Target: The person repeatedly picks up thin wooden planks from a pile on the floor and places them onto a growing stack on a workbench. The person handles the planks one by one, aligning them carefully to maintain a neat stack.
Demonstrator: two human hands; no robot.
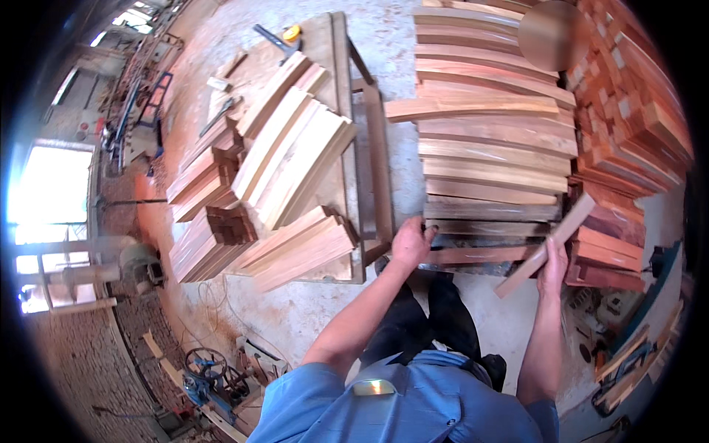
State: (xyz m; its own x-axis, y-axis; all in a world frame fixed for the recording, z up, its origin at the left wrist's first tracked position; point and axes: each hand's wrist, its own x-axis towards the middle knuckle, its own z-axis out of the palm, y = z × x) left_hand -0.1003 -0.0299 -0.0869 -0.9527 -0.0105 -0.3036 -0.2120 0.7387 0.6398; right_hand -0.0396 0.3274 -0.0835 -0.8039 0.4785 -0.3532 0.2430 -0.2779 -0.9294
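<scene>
My right hand [552, 264] is closed around a short, light-brown wooden slat [575, 219], held at a slant above the near right corner of a stack. At that stack's near left edge my left hand [411, 244] is closed at the end of a dark curved wooden board [491, 227]; the fingertips are partly hidden. Below it lies a reddish board [480, 255]. Farther back, several pale curved boards [495, 170] lie side by side, and one [473, 108] sits across the top, jutting out to the left.
To the left a wooden workbench [341, 74] carries piles of pale curved pieces [295, 155], a clamp [278, 44] and a yellow tape measure [292, 33]. Reddish blocks [628, 148] are piled high at right. A handwheel machine [207, 369] stands at lower left.
</scene>
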